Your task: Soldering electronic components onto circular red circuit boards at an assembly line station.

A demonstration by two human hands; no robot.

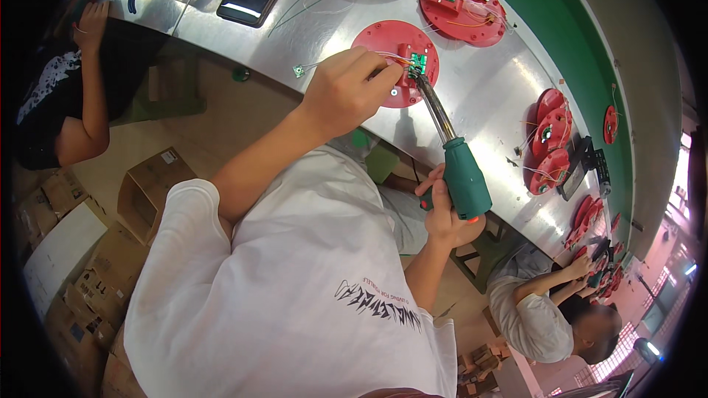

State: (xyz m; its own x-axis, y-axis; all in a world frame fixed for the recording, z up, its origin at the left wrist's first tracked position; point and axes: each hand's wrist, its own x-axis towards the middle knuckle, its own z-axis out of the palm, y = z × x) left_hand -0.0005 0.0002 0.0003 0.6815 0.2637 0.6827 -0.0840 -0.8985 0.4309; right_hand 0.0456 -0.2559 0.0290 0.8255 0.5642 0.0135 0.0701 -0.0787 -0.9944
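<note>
1. The red disc (387, 40) lies near the counter's (479, 96) near edge, its green circuit board (417, 64) facing up.
2. The green-handled tool (464, 173) is slanted; its metal barrel ends at this board.

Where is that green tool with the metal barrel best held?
Likely by its thick green body, coming from the near end, where the right hand is: it is broad there, while the slim metal barrel points away, toward the small circuit board.
</note>
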